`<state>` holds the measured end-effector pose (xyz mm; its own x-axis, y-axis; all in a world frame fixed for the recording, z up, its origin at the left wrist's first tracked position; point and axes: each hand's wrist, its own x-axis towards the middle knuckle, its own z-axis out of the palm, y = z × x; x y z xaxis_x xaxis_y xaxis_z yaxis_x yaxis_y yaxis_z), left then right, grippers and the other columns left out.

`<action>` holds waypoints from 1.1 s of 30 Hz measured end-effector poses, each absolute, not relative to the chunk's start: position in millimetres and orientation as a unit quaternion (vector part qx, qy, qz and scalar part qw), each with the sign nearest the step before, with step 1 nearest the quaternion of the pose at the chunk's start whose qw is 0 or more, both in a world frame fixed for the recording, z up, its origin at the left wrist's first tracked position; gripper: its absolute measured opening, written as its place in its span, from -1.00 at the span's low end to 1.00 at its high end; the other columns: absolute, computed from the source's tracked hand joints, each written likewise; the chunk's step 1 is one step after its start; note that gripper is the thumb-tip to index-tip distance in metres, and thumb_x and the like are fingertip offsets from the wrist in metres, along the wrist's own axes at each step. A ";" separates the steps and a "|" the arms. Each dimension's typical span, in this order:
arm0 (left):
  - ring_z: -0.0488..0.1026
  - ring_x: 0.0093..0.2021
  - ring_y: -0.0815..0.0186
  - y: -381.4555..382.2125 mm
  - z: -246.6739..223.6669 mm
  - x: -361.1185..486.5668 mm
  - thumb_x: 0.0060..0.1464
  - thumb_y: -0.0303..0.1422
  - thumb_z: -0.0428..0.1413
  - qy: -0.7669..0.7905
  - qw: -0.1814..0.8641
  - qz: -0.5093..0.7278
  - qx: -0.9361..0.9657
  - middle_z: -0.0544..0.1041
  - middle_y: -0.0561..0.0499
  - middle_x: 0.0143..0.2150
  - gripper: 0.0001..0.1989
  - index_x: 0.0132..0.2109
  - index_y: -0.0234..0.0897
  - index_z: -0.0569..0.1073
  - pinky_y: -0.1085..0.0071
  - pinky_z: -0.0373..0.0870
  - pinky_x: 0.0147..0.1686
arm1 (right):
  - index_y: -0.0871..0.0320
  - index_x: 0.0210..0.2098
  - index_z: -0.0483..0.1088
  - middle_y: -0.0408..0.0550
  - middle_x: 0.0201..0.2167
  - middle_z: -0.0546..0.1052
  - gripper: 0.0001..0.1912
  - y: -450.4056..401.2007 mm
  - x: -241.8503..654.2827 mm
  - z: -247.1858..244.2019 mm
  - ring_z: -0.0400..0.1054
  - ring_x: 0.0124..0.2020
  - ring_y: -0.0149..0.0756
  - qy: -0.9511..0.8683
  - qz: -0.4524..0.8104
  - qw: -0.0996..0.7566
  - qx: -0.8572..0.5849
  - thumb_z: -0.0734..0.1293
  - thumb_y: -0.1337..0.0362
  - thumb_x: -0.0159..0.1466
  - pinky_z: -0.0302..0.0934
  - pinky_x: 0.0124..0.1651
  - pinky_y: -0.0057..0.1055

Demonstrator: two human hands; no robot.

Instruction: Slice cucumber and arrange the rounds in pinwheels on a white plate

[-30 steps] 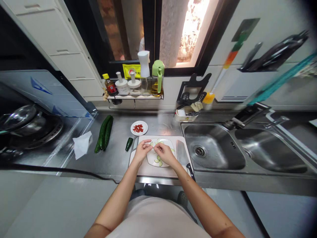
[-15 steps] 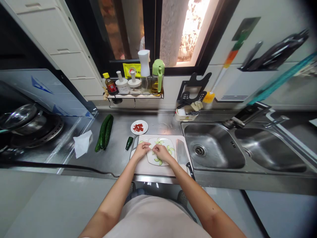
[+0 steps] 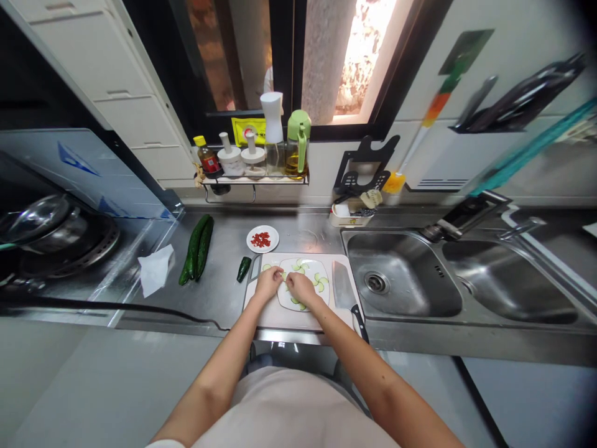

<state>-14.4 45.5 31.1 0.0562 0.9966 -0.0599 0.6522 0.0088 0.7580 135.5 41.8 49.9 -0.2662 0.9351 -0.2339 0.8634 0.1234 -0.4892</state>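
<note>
A white plate [image 3: 310, 298] carries thin green-edged cucumber slices [image 3: 320, 283], set out in small curved clusters. Both hands meet over its left half with fingertips close together. My left hand [image 3: 268, 284] is closed in a pinch at the plate's left edge, with a small pale green cucumber slice at its fingertips. My right hand [image 3: 301, 288] is closed too, fingers curled down; what it pinches is hidden. Under the plate lies a pale cutting board [image 3: 275, 320]. A cleaver [image 3: 343, 286] rests flat on the board's right side, its black handle toward me.
Left of the board lie a cucumber stub [image 3: 243, 269], whole cucumbers [image 3: 196, 250] and a white tissue [image 3: 155, 270]. Behind it is a small dish [image 3: 250, 246] of chopped red bits. The sink [image 3: 403, 274] adjoins on the right; a condiment rack [image 3: 256, 180] hangs behind.
Both hands have shifted slightly over the plate, and the right fingers have curled in more. The plate, the cleaver and the cucumbers stay where they were.
</note>
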 end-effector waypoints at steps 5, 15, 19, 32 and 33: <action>0.38 -0.28 0.34 40.3 35.5 -15.3 0.03 -0.43 0.08 0.635 0.246 0.215 0.700 0.40 -0.01 -0.26 -0.76 -0.13 -0.19 0.53 0.44 0.27 -0.23 | 0.14 -0.22 0.39 0.00 -0.22 0.48 -0.77 35.5 132.4 53.8 0.32 -0.24 -0.30 -0.772 0.212 0.025 -0.599 0.12 0.28 0.32 -0.02 -0.34 -0.46; 0.38 -0.26 0.33 39.8 30.6 -17.2 0.08 -0.35 0.08 0.637 0.247 0.186 0.706 0.36 -0.01 -0.25 -0.77 -0.12 -0.16 0.54 0.45 0.27 -0.24 | 0.13 -0.06 0.36 0.05 -0.15 0.44 -0.72 20.7 145.1 51.5 0.27 -0.11 -0.22 -0.822 0.149 -0.010 -0.550 0.12 0.27 0.33 0.04 -0.17 -0.39; 0.37 -0.28 0.33 41.2 31.3 -16.1 0.08 -0.34 0.08 0.638 0.255 0.183 0.703 0.36 -0.02 -0.25 -0.77 -0.12 -0.17 0.54 0.43 0.28 -0.23 | 0.16 -0.06 0.37 0.07 -0.14 0.44 -0.72 19.6 141.9 50.6 0.26 -0.09 -0.20 -0.811 0.156 0.002 -0.564 0.13 0.27 0.32 0.03 -0.13 -0.36; 0.36 -0.29 0.34 45.4 31.1 -14.0 0.09 -0.35 0.08 0.636 0.258 0.193 0.701 0.36 -0.01 -0.24 -0.78 -0.12 -0.16 0.54 0.42 0.27 -0.19 | 0.18 -0.06 0.37 0.08 -0.15 0.45 -0.71 22.6 133.7 46.0 0.26 -0.09 -0.17 -0.794 0.155 0.019 -0.588 0.12 0.25 0.33 -0.01 -0.11 -0.32; 0.36 -0.29 0.34 45.5 30.6 -14.1 0.09 -0.35 0.08 0.636 0.258 0.194 0.701 0.36 -0.01 -0.24 -0.78 -0.12 -0.16 0.54 0.42 0.27 -0.19 | 0.18 -0.06 0.37 0.08 -0.16 0.45 -0.71 22.6 133.4 45.8 0.26 -0.09 -0.17 -0.793 0.153 0.020 -0.589 0.12 0.25 0.33 -0.02 -0.11 -0.32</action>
<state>-14.1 45.5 30.6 0.1169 0.9916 -0.0554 0.7916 -0.0593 0.6082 133.4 22.6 45.8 -0.3056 0.9405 -0.1486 0.9282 0.2594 -0.2669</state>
